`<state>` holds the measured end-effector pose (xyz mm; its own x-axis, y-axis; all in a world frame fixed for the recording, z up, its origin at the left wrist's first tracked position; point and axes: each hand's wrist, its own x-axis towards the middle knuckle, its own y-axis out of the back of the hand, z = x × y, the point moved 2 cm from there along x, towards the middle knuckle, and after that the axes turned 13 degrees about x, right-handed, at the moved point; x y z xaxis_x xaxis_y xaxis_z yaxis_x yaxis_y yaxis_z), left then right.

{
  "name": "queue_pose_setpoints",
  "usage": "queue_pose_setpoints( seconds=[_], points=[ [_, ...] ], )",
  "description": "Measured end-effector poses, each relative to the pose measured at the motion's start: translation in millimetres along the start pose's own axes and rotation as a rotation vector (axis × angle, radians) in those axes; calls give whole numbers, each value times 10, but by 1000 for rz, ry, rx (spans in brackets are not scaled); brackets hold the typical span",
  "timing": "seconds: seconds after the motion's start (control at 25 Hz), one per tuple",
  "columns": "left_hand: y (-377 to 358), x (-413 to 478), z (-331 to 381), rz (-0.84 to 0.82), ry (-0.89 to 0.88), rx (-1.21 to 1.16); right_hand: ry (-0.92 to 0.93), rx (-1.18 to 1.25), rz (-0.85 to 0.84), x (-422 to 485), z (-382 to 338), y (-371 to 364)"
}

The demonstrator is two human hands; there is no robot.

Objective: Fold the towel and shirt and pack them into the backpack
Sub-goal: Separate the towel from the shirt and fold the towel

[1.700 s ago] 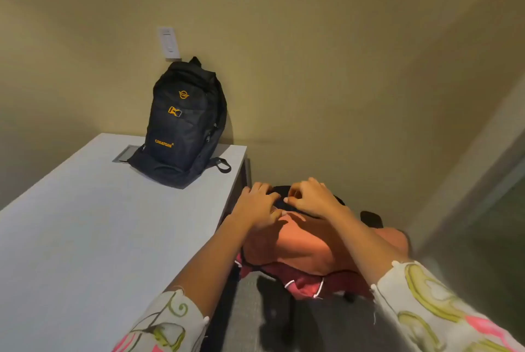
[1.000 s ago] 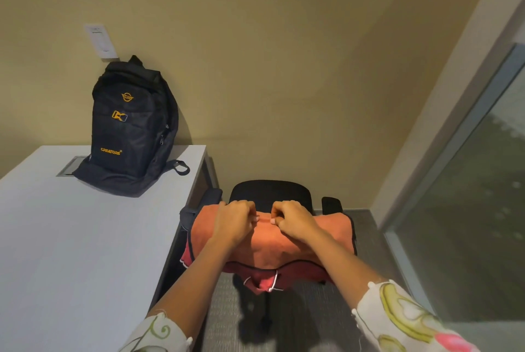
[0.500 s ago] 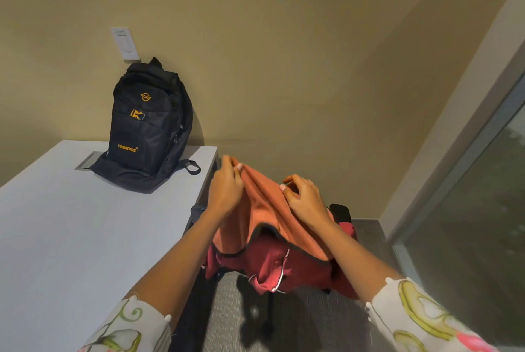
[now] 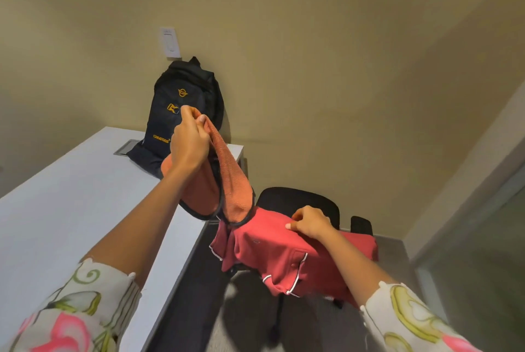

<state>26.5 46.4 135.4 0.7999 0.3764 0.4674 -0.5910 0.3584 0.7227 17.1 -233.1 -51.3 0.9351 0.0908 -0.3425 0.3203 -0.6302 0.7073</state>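
Note:
My left hand (image 4: 189,142) pinches the top of an orange towel (image 4: 233,189) with a dark edge and holds it up in the air over the table's right edge. The towel hangs down, its lower end near a red shirt (image 4: 272,255) with white trim. That shirt is draped over a black office chair (image 4: 298,198). My right hand (image 4: 311,222) rests on the shirt with curled fingers that pinch its fabric. A black backpack (image 4: 181,113) with orange logos stands upright at the far end of the white table (image 4: 71,204), leaning on the wall, partly hidden by my left hand.
A wall plate (image 4: 170,42) sits above the backpack. A grey cable hatch (image 4: 125,148) is set into the table left of the bag. Glass partition (image 4: 483,252) at the right. Dark carpet lies under the chair.
My left hand has lifted the orange towel off the chair and carried it up and left toward the table. My right hand let go of the towel and dropped onto the red shirt.

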Motion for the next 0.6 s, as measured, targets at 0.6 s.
queue_pose_setpoints(
  seconds=[0.6],
  points=[
    [193,-189,-256,13,73,108,376,-199,252,-167,-249,292]
  ],
)
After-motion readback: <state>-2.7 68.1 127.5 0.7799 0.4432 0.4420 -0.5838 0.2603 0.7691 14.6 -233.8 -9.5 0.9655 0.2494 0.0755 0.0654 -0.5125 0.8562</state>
